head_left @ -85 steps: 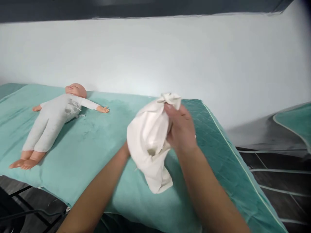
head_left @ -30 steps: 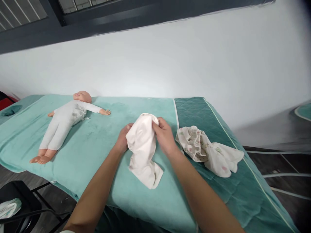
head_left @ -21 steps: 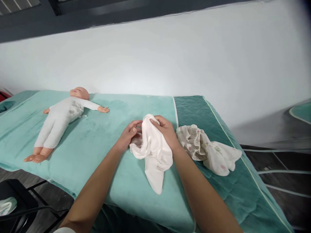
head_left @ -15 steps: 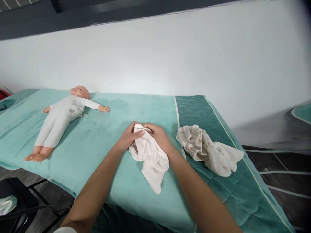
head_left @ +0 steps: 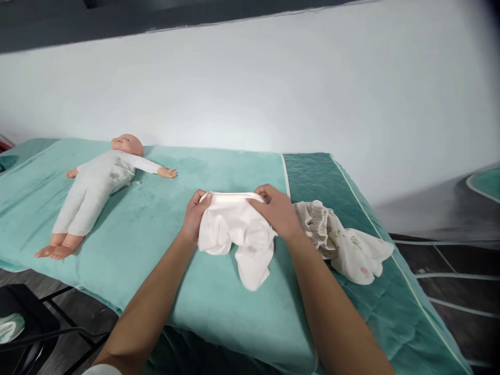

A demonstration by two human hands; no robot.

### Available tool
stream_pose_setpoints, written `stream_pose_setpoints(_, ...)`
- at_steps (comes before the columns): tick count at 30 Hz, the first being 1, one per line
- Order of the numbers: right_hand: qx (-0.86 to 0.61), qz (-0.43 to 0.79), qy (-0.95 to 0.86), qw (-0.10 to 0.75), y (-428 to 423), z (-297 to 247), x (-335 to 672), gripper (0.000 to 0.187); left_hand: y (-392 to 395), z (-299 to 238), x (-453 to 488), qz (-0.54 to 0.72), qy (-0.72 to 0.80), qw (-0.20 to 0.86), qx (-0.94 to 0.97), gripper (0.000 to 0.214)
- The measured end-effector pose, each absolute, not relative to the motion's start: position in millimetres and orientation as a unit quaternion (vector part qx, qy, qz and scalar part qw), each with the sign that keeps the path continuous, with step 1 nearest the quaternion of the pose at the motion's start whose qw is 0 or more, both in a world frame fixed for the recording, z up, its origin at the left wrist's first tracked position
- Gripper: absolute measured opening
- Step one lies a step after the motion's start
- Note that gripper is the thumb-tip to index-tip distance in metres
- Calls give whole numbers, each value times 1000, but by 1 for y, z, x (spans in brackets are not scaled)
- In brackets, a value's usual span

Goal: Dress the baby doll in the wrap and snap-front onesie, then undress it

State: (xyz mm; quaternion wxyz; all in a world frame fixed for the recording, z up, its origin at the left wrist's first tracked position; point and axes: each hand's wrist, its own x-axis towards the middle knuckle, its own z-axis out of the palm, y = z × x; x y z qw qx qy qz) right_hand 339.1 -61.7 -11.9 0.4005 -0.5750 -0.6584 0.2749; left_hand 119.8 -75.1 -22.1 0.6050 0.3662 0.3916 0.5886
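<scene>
A small pair of white baby pants (head_left: 238,224) hangs between my hands over the bed, its waistband stretched straight across the top. My left hand (head_left: 196,211) is closed on the left end of the waistband, thumb on the near side. At the other end, my right hand (head_left: 278,209) pinches the band between thumb and fingers. Both legs of the pants droop, the right one longer. Crumpled printed baby clothing (head_left: 346,242) with a gathered elastic edge lies just right of my right hand, partly hidden by it.
A baby doll (head_left: 99,179) in a white outfit lies on its back at the left of the green-covered bed (head_left: 156,250). A white wall (head_left: 250,94) runs behind. At lower left stands a black chair (head_left: 29,312) with a folded white-and-green item (head_left: 11,328).
My hands have moved apart, pulling the bunched pants open along the waistband. The legs now hang separately. The doll and printed clothing have stayed put.
</scene>
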Motion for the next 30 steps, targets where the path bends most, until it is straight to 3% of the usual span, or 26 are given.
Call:
stream_pose_setpoints(5, -603, 26, -629, 490, -58, -15, 359, 33, -78, -18, 115, 575, 379, 615, 384, 44)
stream_pose_setpoints(9, -575, -84, -620, 528, -59, -16, 367, 31, -78, -24, 112, 596, 445, 490, 455, 43)
stream_pose_setpoints(15, -493, -113, -765, 398, -76, -10, 331, 46, -89, -17, 110, 564, 477, 172, 652, 13)
stream_pose_setpoints(19, -422, -33, -817, 390, -93, 2, 294, 31, -106, 25, 97, 460, 394, -2, 796, 12)
stream_pose_setpoints(22, -415, -50, -820, 390, -102, 29, 280, 26, -123, 69, 85, 321, 454, -120, 823, 19)
stream_pose_setpoints(25, -437, -122, -808, 376, -115, 74, 274, 34, -139, 112, 80, 222, 551, -158, 789, 20)
stream_pose_setpoints(30, -490, -214, -802, 267, -143, 151, 275, 37, -161, 164, 76, 244, 591, -140, 756, 26)
